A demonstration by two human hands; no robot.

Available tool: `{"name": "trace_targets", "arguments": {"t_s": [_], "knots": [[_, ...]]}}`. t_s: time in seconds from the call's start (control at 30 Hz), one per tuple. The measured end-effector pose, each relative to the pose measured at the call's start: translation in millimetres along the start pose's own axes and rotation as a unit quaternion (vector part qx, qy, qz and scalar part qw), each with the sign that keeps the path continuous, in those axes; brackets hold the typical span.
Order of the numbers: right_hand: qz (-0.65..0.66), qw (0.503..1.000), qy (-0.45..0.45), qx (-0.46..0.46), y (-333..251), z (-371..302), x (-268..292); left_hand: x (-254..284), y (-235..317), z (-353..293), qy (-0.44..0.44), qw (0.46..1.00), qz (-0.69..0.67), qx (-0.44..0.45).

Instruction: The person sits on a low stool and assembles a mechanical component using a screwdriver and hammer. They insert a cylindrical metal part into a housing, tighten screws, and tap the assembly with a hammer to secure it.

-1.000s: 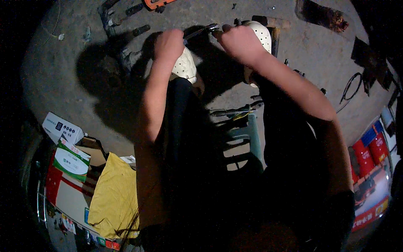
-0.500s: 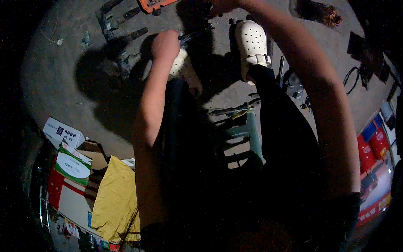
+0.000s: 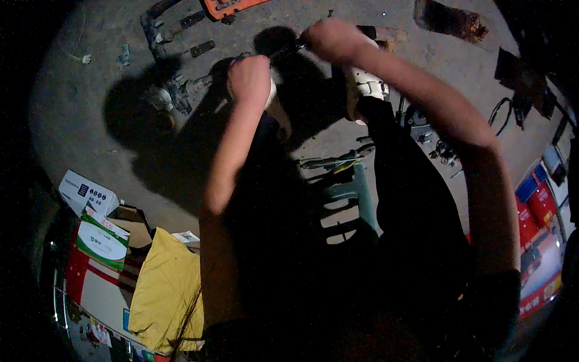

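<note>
My left hand (image 3: 249, 78) is closed in a fist over my left shoe. From it a dark, rod-like part (image 3: 292, 48) seems to run toward my right hand; deep shadow hides most of its shape. My right hand (image 3: 335, 41) is closed too, above the toe of my right white clog (image 3: 369, 84), its fingertips by the far end of that dark part. What lies inside its fingers is hidden. Left of my left hand, a greyish metal tool or machine part (image 3: 175, 93) lies on the concrete floor.
An orange tray (image 3: 232, 8) sits at the far edge, with dark pipe-like pieces (image 3: 202, 48) near it. A green plastic stool (image 3: 362, 202) is between my legs. Boxes (image 3: 90, 193) and a yellow cloth (image 3: 169, 289) are at the left, red packages (image 3: 543, 202) at the right.
My right hand has come back nearer and now covers the toe of the right clog. My left hand has shifted slightly right and nearer, still closed.
</note>
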State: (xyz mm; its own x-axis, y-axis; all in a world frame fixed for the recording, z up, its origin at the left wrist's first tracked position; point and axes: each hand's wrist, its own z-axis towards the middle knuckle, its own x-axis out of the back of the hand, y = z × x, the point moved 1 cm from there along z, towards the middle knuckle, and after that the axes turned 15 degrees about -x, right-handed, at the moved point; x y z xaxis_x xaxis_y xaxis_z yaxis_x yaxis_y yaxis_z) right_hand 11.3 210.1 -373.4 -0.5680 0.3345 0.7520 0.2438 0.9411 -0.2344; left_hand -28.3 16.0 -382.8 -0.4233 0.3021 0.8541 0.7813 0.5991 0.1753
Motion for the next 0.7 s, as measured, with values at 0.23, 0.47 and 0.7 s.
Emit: {"name": "trace_targets", "arguments": {"t_s": [0.23, 0.47, 0.7], "knots": [[-0.010, 0.999, -0.009, -0.032, -45, -52, -4, 2, -2, -1, 0.028, 0.997, -0.065, 0.029], [-0.006, 0.999, 0.015, -0.045, -32, -77, -31, -4, 1, 5, 0.004, 0.997, -0.069, 0.017], [-0.020, 0.999, 0.037, -0.025, -24, -53, -18, -11, 1, -8, 0.081, 0.995, -0.057, -0.006]]}}
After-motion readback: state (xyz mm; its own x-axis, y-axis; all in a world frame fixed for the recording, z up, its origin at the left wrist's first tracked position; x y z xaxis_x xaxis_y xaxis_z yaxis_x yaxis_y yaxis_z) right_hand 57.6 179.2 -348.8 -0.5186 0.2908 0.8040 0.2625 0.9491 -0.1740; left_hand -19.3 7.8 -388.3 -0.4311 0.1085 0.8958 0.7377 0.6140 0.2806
